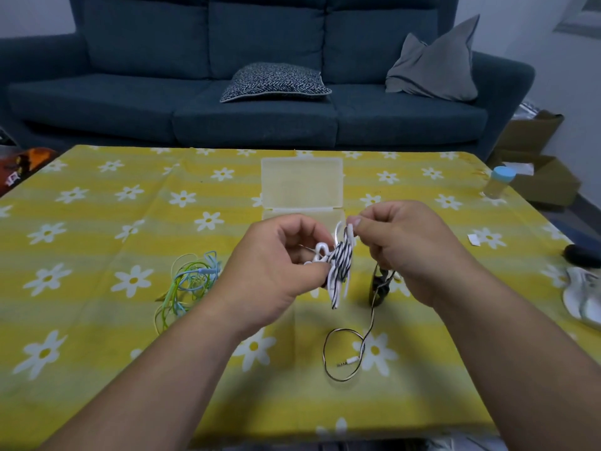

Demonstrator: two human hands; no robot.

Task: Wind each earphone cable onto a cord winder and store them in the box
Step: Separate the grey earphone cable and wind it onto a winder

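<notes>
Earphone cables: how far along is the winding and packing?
Nothing looks finished yet. In hand: the left hand holds a white winder with the striped cable partly wound, the right hand pinching it; its tail and plug lie loose on the tablecloth. Remaining: the green and blue tangle is unwound, and the open box shows nothing stored, though hands hide part.

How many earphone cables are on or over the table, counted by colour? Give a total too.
Black-and-white striped cable: 1, partly wound on the white winder that the left hand grips; the right hand holds the cable
Green cable: 1
Light blue cable: 1
Total: 3
The dark item below the right hand is unclear and not counted.
</notes>
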